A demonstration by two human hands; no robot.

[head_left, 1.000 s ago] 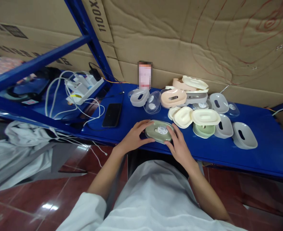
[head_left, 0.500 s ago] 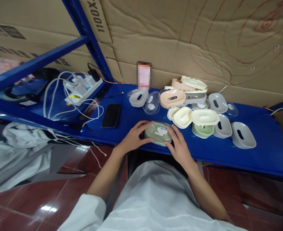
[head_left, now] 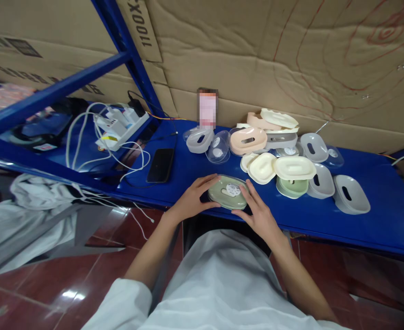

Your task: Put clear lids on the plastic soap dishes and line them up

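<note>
1. "1100X" stands in dark print, turned sideways, on the cardboard strip (head_left: 143, 27) beside the blue post (head_left: 110, 27) (the line is cut off past the X).
2. Dark lettering on the left cardboard panel (head_left: 61, 27) cannot be made out.
3. The white sticker (head_left: 233, 189) on the green box (head_left: 219, 192) carries print too small to read.

Left hand (head_left: 195, 197) and right hand (head_left: 261, 216) facing each other
Fingers (head_left: 207, 182) curved, thumbs (head_left: 211, 205) spread apart from them; bare forearms (head_left: 154, 250) angle inward.
</note>
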